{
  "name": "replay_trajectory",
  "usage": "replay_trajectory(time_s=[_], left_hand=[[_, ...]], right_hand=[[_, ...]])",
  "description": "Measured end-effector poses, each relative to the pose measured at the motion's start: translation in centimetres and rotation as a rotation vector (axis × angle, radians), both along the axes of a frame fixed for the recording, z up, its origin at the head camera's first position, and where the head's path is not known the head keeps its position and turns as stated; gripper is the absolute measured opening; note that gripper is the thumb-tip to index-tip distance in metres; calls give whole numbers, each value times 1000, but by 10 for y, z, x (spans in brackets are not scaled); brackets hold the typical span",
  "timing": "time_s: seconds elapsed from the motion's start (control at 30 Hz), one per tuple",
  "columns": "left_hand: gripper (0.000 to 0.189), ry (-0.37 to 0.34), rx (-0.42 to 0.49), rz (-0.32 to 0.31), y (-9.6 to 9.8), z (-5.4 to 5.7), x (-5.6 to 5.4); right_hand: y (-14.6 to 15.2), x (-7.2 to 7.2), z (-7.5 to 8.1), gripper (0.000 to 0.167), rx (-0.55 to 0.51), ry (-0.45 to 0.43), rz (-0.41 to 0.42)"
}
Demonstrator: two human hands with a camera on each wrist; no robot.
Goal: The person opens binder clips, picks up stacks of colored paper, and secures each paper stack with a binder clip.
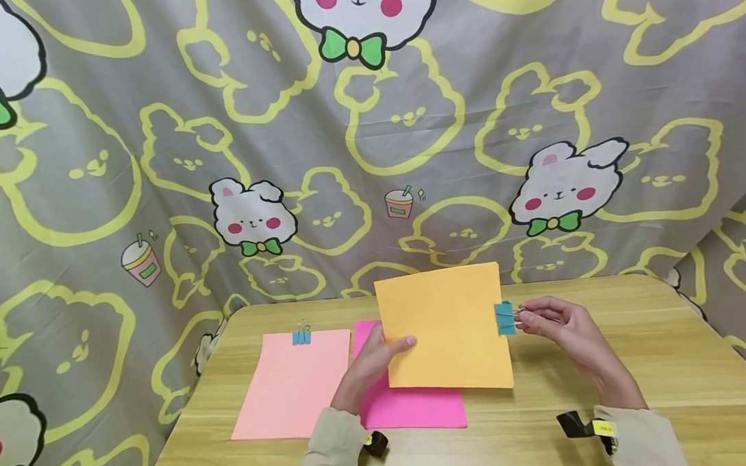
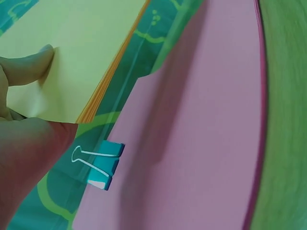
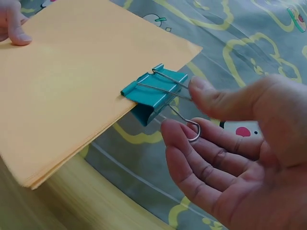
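My left hand (image 1: 372, 360) holds a stack of orange paper (image 1: 450, 333) at its left edge, thumb on top and the other fingers hidden behind. The stack is raised and tilted above the table. A teal binder clip (image 1: 505, 318) sits on its right edge. My right hand (image 1: 561, 322) pinches the clip's wire handles. In the right wrist view the thumb (image 3: 204, 91) presses the upper handle (image 3: 165, 88), while the fingertips meet the lower handle loop (image 3: 195, 132). Several sheet edges show along the stack's side in the left wrist view.
On the wooden table (image 1: 661, 360) lies a pale pink paper stack (image 1: 292, 393) with another teal binder clip (image 1: 301, 337) on its far edge. Beside it lies bright pink paper (image 1: 410, 411), partly under the raised stack in view. A patterned grey curtain (image 1: 320, 146) hangs behind.
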State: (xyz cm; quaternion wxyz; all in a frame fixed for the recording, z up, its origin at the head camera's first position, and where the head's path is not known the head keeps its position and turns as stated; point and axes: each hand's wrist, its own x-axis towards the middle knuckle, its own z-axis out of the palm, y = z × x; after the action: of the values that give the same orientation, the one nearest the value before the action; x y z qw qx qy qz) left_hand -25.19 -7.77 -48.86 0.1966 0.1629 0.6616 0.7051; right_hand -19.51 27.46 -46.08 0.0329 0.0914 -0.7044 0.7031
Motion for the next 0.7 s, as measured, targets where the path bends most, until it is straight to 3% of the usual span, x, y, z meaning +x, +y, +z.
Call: replay_trajectory(time_s=[0.27,0.53,0.7], left_hand=[[36,-21,5,10,4,-3,1],[54,-51,2,34,9,-4,4],[55,-40,1,21,9,-4,5]], right_hand=[[-3,-1,0,38,-6,-2,15],[-3,-1,1,36,-4,0,24],[-1,1,2,36,5,11,36]])
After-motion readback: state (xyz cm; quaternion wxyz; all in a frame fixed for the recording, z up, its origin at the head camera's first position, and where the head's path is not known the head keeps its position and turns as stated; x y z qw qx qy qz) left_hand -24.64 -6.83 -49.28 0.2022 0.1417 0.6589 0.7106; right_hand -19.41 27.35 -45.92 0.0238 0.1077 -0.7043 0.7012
